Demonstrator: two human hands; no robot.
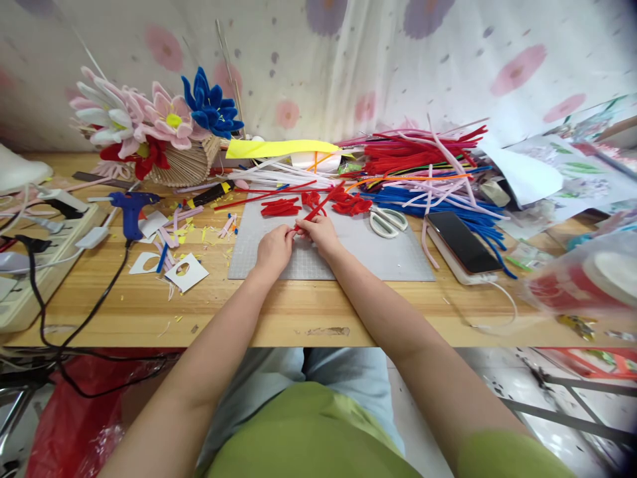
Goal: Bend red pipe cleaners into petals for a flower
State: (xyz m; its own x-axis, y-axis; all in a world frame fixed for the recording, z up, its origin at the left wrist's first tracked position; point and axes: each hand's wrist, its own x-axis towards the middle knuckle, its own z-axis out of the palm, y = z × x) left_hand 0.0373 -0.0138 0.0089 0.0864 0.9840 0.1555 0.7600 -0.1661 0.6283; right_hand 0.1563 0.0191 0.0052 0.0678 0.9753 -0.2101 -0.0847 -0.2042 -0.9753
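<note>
Over the grey cutting mat [398,259], my left hand [275,249] and my right hand [321,234] meet with fingertips close together. Both are closed on a red pipe cleaner [317,208], which slants up and to the right from between them. Just behind the hands lie short red pipe cleaner pieces [279,207] in a small pile. More red bent pieces [351,202] sit to the right, partly beside the scissors [388,222] with pale handles. My fingers hide the lower end of the held pipe cleaner.
Bundles of red pipe cleaners [413,158] and blue pipe cleaners [448,207] lie behind and right. A phone [462,240] rests on a white block. At left are a blue glue gun [131,211], its cable, a power strip [64,255] and paper scraps [187,272]. Fuzzy flowers [172,119] stand behind.
</note>
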